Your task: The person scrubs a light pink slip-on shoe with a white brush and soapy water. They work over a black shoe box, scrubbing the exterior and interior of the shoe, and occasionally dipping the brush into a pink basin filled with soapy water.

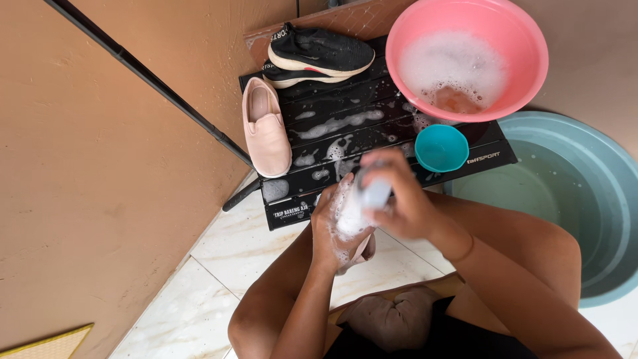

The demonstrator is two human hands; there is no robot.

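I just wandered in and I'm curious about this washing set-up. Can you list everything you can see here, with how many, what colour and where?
Pink basin: one, pink, holding foamy water, at the top right on the black table.
Small bowl: one, teal, on the table just below the pink basin.
Large tub: one, grey-blue, on the floor at the right.
Black table: one, low, slatted, wet with suds.
Black sneakers: two, stacked at the table's far end.
Pink shoe: one, lying on the table's left side.
Soapy pink shoe: one, mostly hidden, in the left hand.
Brush: one, pale, blurred.
Left hand: foam-covered, holding the soapy shoe.
Right hand: gripping the brush.
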